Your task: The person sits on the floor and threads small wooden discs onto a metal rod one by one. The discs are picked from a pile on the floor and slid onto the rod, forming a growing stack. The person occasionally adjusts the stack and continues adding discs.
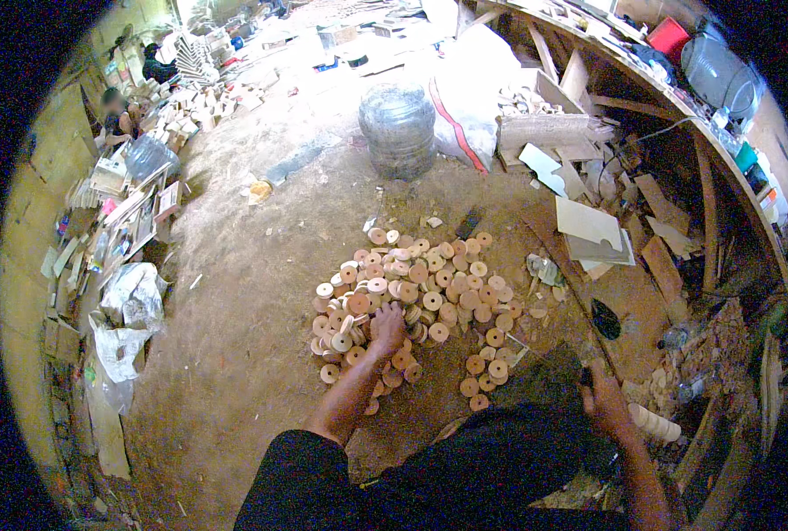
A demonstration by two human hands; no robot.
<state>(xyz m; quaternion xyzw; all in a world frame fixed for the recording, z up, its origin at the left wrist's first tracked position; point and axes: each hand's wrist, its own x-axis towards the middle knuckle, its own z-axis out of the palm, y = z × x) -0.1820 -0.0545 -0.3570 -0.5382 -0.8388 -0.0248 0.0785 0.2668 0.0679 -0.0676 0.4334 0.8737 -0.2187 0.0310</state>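
Note:
A heap of small round wooden discs (pixel 432 301), each with a hole in its middle, lies on the dirt floor in front of me. My left hand (pixel 387 329) reaches into the heap's near left part, its fingers bent down over some discs; the fingertips are hidden among them. Off to the right, beside my dark-clothed leg, my right hand (pixel 601 396) is closed around something small and dark that I cannot make out. A row of pale discs (pixel 655 425), stacked face to face, lies by my right wrist.
Beyond the heap stand a large clear plastic bottle (pixel 397 131) and a white sack (pixel 478 102). Boards and scraps (pixel 596 232) lie right under a wooden bench (pixel 708 168). Plastic bags (pixel 128 310) and wood offcuts line the left wall. A person (pixel 115 115) sits far left.

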